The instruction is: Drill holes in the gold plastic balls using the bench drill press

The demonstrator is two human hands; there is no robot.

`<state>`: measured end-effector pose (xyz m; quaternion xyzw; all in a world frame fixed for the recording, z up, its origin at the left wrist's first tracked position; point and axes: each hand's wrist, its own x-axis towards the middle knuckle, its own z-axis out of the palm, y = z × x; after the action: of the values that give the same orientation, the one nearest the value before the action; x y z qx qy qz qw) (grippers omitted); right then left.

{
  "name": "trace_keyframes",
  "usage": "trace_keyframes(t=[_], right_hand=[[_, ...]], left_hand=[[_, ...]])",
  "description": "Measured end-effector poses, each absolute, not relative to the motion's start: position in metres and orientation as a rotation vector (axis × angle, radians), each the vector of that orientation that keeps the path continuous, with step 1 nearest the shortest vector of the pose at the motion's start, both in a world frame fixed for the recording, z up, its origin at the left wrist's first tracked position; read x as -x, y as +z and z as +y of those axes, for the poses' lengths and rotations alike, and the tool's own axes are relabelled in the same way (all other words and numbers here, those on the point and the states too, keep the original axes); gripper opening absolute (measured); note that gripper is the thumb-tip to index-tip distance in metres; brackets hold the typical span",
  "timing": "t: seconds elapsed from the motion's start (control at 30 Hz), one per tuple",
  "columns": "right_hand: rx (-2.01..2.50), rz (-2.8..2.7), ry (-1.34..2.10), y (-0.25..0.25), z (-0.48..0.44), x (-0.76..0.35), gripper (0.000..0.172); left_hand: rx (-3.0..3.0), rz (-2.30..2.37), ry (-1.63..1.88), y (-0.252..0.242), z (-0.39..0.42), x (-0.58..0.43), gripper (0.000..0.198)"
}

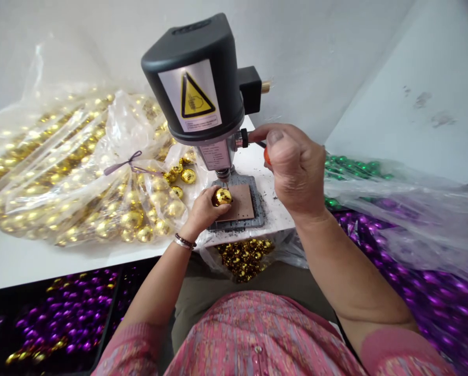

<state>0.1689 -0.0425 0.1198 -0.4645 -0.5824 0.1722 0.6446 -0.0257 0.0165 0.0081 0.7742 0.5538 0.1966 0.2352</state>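
My left hand [205,210] holds a shiny gold ball [223,197] between thumb and fingers. The ball sits over a brown board [240,202] on the grey base of a small drill press [195,78], just below its bit [226,184]. To the right of the machine, my right hand [294,164] is closed around the lever, whose red-orange knob [267,156] shows partly beside the thumb. The right index finger reaches toward a black knob [243,138] on the machine's side. A few loose gold balls [188,176] lie left of the base.
A tied clear bag of gold balls [132,219] fills the table's left. Below the table edge hangs a bag of small gold pieces [245,258]. Purple balls [69,308] fill a black bin at lower left. Green balls [353,168] and more purple balls [425,292] lie at right under plastic.
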Motion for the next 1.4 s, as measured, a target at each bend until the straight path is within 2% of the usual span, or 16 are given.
trace_keyframes(t=[0.13,0.4,0.57,0.8,1.1,1.23,1.4], right_hand=[[0.982,-1.305,0.407,0.12,-0.042,-0.169,0.03],[1.063,-1.305,0.403,0.116,-0.043,-0.169,0.037],[1.021,-1.283,0.387,0.112,-0.043,-0.169,0.035],[1.132,-1.297,0.351,0.113,-0.046,-0.169,0.041],[1.142,-1.297,0.374,0.111,-0.046,-0.173,0.036],[1.073,-1.327,0.42,0.111,-0.045,-0.178,0.031],[1.163,-1.355,0.474,0.11,-0.048,-0.178,0.042]], left_hand=[[-2.178,1.518,0.513,0.008,0.019,0.02,0.061],[-2.181,1.376,0.49,0.003,0.021,0.015,0.066],[-2.106,1.357,0.537,0.003,0.016,0.015,0.056],[-2.093,1.39,0.486,0.012,0.02,0.01,0.038],[-1.849,1.356,0.556,0.004,0.025,0.01,0.064],[-1.814,1.359,0.555,0.0,0.024,0.01,0.068],[-1.84,1.357,0.544,0.002,0.025,0.009,0.063]])
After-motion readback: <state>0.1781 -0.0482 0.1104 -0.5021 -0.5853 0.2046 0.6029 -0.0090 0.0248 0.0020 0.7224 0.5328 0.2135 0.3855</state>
